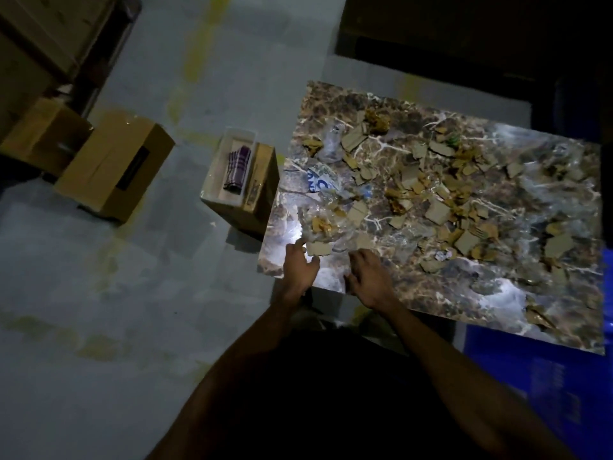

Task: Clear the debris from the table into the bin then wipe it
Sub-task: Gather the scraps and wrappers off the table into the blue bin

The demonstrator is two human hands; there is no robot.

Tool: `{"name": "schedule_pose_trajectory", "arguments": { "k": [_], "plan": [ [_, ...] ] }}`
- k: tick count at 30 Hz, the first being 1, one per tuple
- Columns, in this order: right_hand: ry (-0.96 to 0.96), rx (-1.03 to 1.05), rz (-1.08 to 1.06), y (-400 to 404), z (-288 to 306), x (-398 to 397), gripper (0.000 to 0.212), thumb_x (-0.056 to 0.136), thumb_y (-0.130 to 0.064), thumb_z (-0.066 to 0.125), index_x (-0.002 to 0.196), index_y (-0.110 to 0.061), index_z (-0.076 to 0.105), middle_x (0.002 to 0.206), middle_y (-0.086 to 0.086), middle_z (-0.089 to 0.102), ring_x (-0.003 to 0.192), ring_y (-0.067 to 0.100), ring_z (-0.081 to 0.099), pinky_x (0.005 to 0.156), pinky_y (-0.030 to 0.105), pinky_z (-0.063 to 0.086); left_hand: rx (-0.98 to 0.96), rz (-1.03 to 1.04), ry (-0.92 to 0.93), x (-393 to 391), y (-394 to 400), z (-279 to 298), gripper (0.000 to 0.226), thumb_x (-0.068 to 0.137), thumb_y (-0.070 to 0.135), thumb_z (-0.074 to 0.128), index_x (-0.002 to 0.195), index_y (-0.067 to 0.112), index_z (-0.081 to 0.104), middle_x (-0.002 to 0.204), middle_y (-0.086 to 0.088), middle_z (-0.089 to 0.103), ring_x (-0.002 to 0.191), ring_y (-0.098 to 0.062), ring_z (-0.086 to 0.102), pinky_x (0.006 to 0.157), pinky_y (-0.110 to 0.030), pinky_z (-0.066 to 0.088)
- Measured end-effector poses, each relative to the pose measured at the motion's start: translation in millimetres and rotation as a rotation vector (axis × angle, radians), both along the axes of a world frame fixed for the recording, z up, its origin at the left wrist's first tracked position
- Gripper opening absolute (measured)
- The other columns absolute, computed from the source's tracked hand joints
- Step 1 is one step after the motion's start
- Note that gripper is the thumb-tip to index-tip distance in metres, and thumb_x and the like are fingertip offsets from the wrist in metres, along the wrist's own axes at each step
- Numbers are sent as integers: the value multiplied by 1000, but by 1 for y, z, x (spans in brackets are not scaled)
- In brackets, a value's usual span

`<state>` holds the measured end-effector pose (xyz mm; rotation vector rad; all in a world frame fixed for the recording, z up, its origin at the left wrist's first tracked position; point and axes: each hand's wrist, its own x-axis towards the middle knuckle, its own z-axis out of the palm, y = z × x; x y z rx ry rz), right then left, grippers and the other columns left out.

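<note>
A marble-patterned table point(497, 287) is strewn with torn cardboard pieces point(434, 210), crumpled clear plastic point(331, 144) and a printed wrapper point(323, 184). My left hand point(300, 263) is over the table's near left corner, fingers extended, its fingertips by a cardboard scrap point(318, 249). My right hand point(368, 277) hovers just to its right over the near edge, fingers loosely spread, holding nothing that I can see. A purple checked cloth point(237, 169) lies in a white tray point(219, 190) on a box left of the table.
A cardboard box point(258, 194) under the tray stands against the table's left edge. More cardboard boxes point(112, 164) sit on the grey floor at the left. A blue container point(547, 376) is under the table's near right side. The scene is dim.
</note>
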<state>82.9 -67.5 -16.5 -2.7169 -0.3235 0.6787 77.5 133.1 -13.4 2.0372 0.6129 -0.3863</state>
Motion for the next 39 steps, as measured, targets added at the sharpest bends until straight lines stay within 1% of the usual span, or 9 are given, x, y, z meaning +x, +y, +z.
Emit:
{"name": "schedule_pose_trajectory", "arguments": {
  "k": [4, 7, 12, 15, 19, 25, 30, 36, 39],
  "plan": [
    [-119, -58, -164, -7, 8, 0, 40, 95, -31, 57, 133, -16, 56, 132, 10, 53, 122, 32, 49, 101, 46, 44, -77, -151, -7, 14, -12, -4, 59, 90, 15, 69, 146, 17, 50, 119, -7, 48, 105, -23, 58, 90, -32, 50],
    [-139, -9, -145, 5, 13, -1, 39, 92, -30, 49, 129, -18, 54, 127, 9, 52, 113, 31, 51, 90, 46, 48, -139, -199, 1, 19, -17, -6, 51, 92, 11, 68, 141, 16, 55, 119, -6, 51, 99, -24, 62, 83, -25, 45],
    [-77, 121, 66, 35, 12, 9, 45, 90, -33, 53, 131, -15, 57, 130, 11, 57, 111, 37, 56, 87, 47, 50, -139, 14, -7, 21, 7, -17, 22, 90, 9, 69, 112, 14, 72, 115, -6, 70, 104, -22, 68, 87, -28, 51],
    [-58, 68, 21, 38, 7, 17, 58, 92, -46, 44, 140, -15, 54, 141, 12, 53, 122, 38, 54, 96, 50, 48, -85, -28, -51, 31, 26, -16, 27, 91, 9, 67, 117, 13, 68, 119, -8, 63, 105, -22, 64, 89, -28, 48],
    [-20, -10, -214, 19, -2, 22, 56, 97, -41, 55, 148, -19, 44, 151, 8, 40, 129, 34, 45, 98, 51, 48, -18, -218, -69, 40, 39, -14, 41, 91, 17, 66, 131, 18, 60, 125, -5, 51, 113, -21, 55, 99, -35, 47],
    [-127, 40, -214, 17, 3, 18, 35, 94, -29, 60, 126, -15, 58, 126, 10, 53, 106, 31, 54, 80, 42, 52, -32, -310, 5, 49, 31, -10, 33, 93, 23, 66, 125, 19, 62, 117, 1, 53, 99, -16, 59, 82, -25, 41],
    [160, 230, 13, 35, 3, 12, 29, 92, -36, 62, 115, -17, 63, 99, 0, 54, 88, 21, 55, 73, 35, 42, 4, -429, 56, 41, 23, -14, 10, 88, 26, 63, 98, 27, 64, 86, 8, 66, 84, -18, 64, 73, -35, 52],
    [70, 252, -293, 0, -6, 15, 46, 92, -25, 67, 135, -10, 58, 115, 9, 53, 105, 22, 50, 88, 36, 44, 2, -552, 28, 36, 19, -17, 10, 90, 23, 62, 100, 24, 65, 81, 3, 68, 77, -20, 66, 69, -34, 53],
    [48, 289, -373, -12, 1, 5, 38, 92, -28, 64, 127, -13, 62, 118, 7, 56, 104, 19, 56, 86, 31, 49, 16, -633, -5, 32, 13, -19, 13, 90, 18, 61, 103, 19, 66, 84, 0, 69, 83, -21, 65, 66, -30, 45]
  ]
}}
